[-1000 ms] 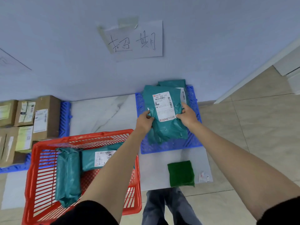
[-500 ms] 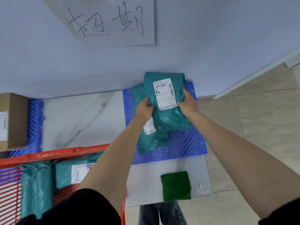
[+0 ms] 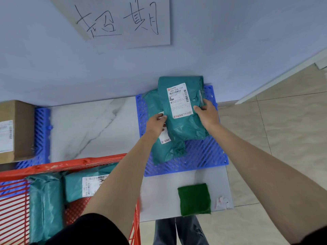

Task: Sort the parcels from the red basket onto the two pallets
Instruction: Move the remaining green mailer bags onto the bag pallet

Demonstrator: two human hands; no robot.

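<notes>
A teal parcel (image 3: 182,119) with a white shipping label lies on the right blue pallet (image 3: 200,156), its top edge against the wall. It rests across another teal parcel (image 3: 164,151) beneath it. My left hand (image 3: 155,126) pinches the top parcel's left edge. My right hand (image 3: 208,114) grips its right edge, thumb on top. The red basket (image 3: 53,165) sits at the lower left, under my left forearm. It holds two more teal parcels, one upright (image 3: 44,206) and one with a label (image 3: 79,186).
The left blue pallet (image 3: 42,135) carries a brown cardboard box (image 3: 16,129). A green pad (image 3: 194,198) and a paper scrap (image 3: 222,202) lie on the white floor board (image 3: 159,195). A handwritten paper sign (image 3: 127,20) hangs on the wall. Tiled floor lies to the right.
The labelled teal parcel has moved away from me and now lies on the pallet against the wall. My head has come closer and turned right.
</notes>
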